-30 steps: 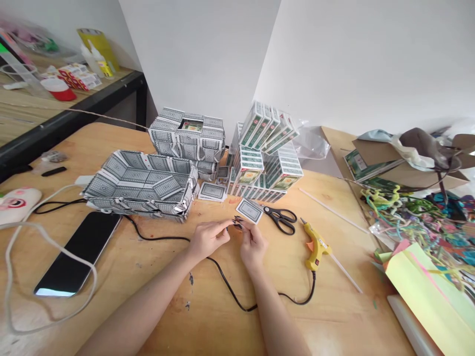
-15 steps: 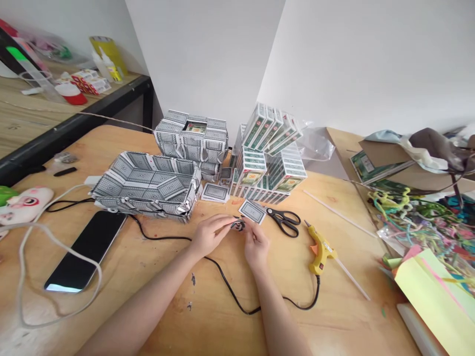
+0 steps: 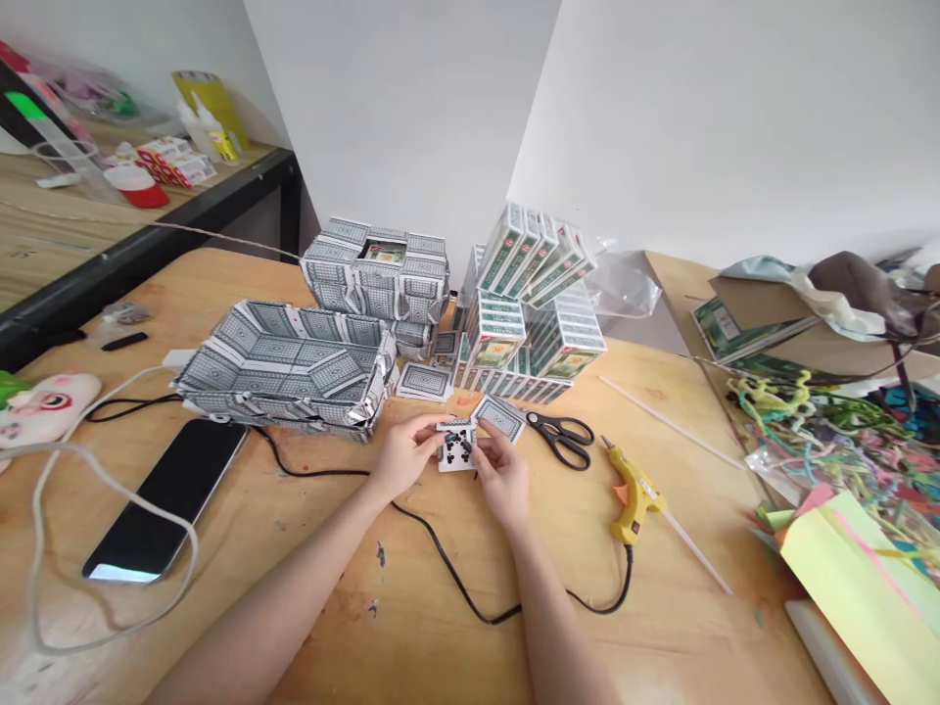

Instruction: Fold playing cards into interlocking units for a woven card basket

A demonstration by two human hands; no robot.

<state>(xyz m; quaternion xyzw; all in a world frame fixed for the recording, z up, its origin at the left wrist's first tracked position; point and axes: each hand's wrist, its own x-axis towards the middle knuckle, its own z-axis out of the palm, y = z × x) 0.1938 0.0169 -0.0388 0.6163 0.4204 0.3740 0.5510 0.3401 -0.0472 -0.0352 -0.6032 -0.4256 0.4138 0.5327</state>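
A playing card point(image 3: 456, 456) with black club marks faces me, its upper edge bent over. My left hand point(image 3: 402, 456) pinches it at the left side, and my right hand point(image 3: 502, 476) grips its right side. Just behind lies a card face down point(image 3: 502, 415), patterned grey and partly covered by my right fingers. Black-handled scissors point(image 3: 564, 437) rest to the right of that card. A small stack of cards point(image 3: 425, 382) lies face down farther back, beside an open tray built of folded cards point(image 3: 286, 403).
A yellow glue gun point(image 3: 633, 494) lies on the right, its black cord crossing the table. Boxed card decks point(image 3: 562, 338) are piled at the back, near a card-built box point(image 3: 338, 279). A phone point(image 3: 165, 499) and white cable occupy the left; coloured scraps point(image 3: 844, 441) fill the far right.
The card has turned so that its club face shows, where before it was mostly hidden between my fingers. Both hands have shifted slightly left.
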